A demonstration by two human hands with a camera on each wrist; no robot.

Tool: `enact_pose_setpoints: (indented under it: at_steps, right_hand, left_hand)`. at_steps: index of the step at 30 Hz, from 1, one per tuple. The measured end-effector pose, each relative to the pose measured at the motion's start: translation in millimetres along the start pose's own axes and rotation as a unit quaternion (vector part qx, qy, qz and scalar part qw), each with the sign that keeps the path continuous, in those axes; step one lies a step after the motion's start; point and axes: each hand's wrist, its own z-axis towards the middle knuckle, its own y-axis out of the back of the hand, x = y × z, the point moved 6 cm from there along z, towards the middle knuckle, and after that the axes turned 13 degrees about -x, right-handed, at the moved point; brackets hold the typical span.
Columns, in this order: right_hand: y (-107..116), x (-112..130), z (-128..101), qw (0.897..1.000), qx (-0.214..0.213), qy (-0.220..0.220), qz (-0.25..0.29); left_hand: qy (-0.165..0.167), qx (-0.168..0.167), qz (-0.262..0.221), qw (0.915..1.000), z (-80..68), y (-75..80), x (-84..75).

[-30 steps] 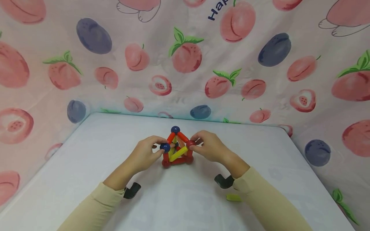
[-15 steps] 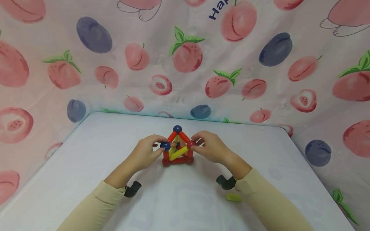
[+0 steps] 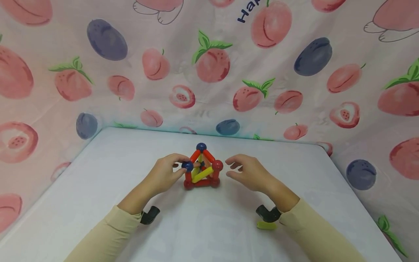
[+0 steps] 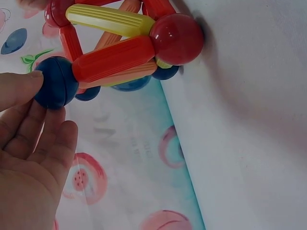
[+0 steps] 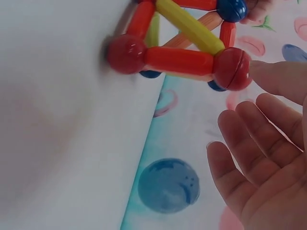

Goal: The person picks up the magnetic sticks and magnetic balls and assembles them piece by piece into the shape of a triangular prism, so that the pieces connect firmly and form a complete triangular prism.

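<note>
A small house-shaped frame of coloured rods and balls, a magnetic stick-and-ball model point(image 3: 201, 182), stands on the white table. Its front has red rods, a slanting yellow rod point(image 3: 203, 174) and a blue ball point(image 3: 201, 147) at the peak. My left hand point(image 3: 166, 173) pinches the blue ball point(image 4: 57, 82) at the upper left corner between thumb and fingers. On the other side, my right hand point(image 3: 249, 172) is off the red ball point(image 3: 217, 166) at the upper right corner, its fingers spread and relaxed with nothing in them. Orange rods show behind the front.
A loose yellow-green rod point(image 3: 266, 225) lies on the white table point(image 3: 209, 233) near the right forearm. Dark wrist-camera mounts point(image 3: 150, 215) sit at both wrists. A fruit-patterned cloth point(image 3: 209, 102) hangs behind the table's far edge.
My right hand has let go of the red corner ball and moved off to the right. The left hand keeps its pinch, while the model's blue peak ball has shifted slightly right.
</note>
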Motion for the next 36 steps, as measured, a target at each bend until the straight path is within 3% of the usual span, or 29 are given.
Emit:
enact_pose_setpoints:
  at_steps: [9, 16, 22, 30, 36]
  right_hand:
    - [6.2, -25.2, -29.2, 1.0, 0.013, 0.006, -0.011]
    - [8.8, -45.1, -55.1, 0.999, 0.04, -0.027, -0.023]
    - [9.5, -59.0, -72.5, 0.996, 0.073, -0.057, -0.016]
    - [8.0, -68.2, -92.9, 0.988, 0.141, -0.058, -0.011]
    - [13.2, -76.9, -104.6, 0.986, 0.157, -0.046, -0.032]
  left_hand:
    - [-0.006, 0.0, -0.003, 1.0, 0.1, -0.3, 0.0]
    - [-0.001, 0.003, 0.004, 1.0, 0.8, -0.7, 1.1]
    - [0.004, 0.006, 0.01, 0.9999, 0.9, 0.3, 0.6]
    - [0.012, 0.008, 0.009, 0.9998, 0.7, 0.8, 0.3]
    - [0.0, 0.004, 0.006, 1.0, 1.1, 1.0, -0.5]
